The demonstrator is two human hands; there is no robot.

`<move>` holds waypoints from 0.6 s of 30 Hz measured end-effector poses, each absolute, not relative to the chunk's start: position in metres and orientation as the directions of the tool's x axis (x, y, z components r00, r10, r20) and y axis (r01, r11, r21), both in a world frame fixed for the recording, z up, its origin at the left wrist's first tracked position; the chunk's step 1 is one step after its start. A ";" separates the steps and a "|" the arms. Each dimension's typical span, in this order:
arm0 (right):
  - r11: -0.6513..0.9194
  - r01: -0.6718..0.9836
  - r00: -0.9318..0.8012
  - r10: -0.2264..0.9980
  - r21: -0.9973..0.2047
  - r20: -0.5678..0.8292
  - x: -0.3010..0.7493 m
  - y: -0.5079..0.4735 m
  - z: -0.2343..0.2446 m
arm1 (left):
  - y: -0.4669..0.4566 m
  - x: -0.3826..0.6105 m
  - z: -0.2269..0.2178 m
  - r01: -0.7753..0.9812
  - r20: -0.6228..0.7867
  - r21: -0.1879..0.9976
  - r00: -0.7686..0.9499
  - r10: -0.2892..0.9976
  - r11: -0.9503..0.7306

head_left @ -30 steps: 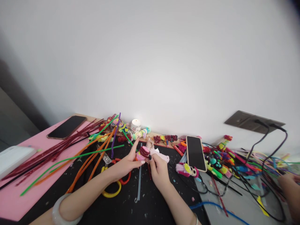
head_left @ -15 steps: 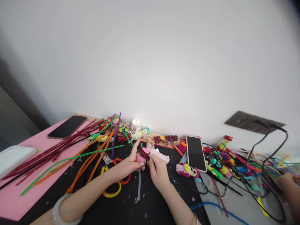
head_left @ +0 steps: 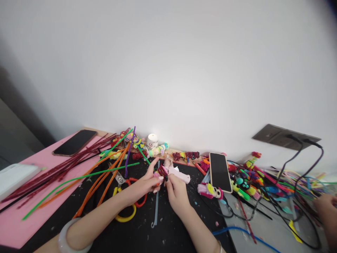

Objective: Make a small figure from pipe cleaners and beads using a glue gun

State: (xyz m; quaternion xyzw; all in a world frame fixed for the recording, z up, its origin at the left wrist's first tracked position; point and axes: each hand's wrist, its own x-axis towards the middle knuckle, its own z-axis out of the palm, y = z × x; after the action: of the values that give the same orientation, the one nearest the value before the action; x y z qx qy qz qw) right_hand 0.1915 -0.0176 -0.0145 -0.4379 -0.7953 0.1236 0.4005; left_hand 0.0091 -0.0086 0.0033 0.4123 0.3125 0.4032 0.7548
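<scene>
Between my hands is a small pink and dark-red pipe-cleaner piece (head_left: 162,171). My left hand (head_left: 147,183) grips it from the left, thumb raised. Fingers of my right hand (head_left: 178,191) are closed on its right side, beside a black bit. A pale pink glue gun (head_left: 181,176) lies just beyond my right hand, partly hidden by it; whether the hand touches it I cannot tell. Under my hands a translucent stick (head_left: 156,211) lies on the black mat (head_left: 184,239). Scissors with red and yellow handles (head_left: 125,218) rest left of it, partly behind my left forearm.
Dark-red, orange and green pipe cleaners (head_left: 89,172) spread over the left side. A dark phone (head_left: 75,142) lies on pink board; another phone (head_left: 220,172) leans at right. A pipe-cleaner doll (head_left: 210,191), cables (head_left: 296,189) and another person's hand (head_left: 326,207) are to the right.
My left fingers have shifted over the pink and dark-red piece, which is turned and now shows less pink. My right hand has barely moved. The other person's hand shifts slightly.
</scene>
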 end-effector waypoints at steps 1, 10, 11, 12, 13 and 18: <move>0.588 0.595 -0.293 0.793 -0.547 0.534 0.191 -0.018 -0.014 | -0.008 0.009 0.001 -0.346 -0.136 0.878 0.481 0.866 0.331; 0.598 0.604 -0.293 0.781 -0.527 0.551 0.190 -0.019 -0.015 | 0.001 0.009 -0.025 -0.342 -0.034 0.914 0.476 0.879 0.220; 0.601 0.606 -0.294 0.778 -0.521 0.555 0.190 -0.019 -0.015 | 0.000 0.009 -0.025 -0.342 -0.027 0.916 0.472 0.881 0.211; 0.605 0.607 -0.296 0.774 -0.515 0.560 0.190 -0.019 -0.016 | 0.000 0.008 -0.024 -0.337 -0.024 0.919 0.470 0.882 0.205; 0.609 0.608 -0.298 0.769 -0.509 0.565 0.190 -0.019 -0.016 | -0.001 0.008 -0.022 -0.328 -0.024 0.924 0.466 0.884 0.198; 0.618 0.617 -0.318 0.763 -0.488 0.563 0.191 -0.020 -0.016 | -0.006 0.003 -0.015 -0.263 -0.018 0.954 0.421 0.907 0.141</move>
State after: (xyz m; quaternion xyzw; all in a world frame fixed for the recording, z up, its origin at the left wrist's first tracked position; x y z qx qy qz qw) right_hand 0.1906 -0.0197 -0.0161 -0.4275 -0.8065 0.0916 0.3979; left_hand 0.0026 -0.0064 -0.0146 0.4952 0.3250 0.4290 0.6820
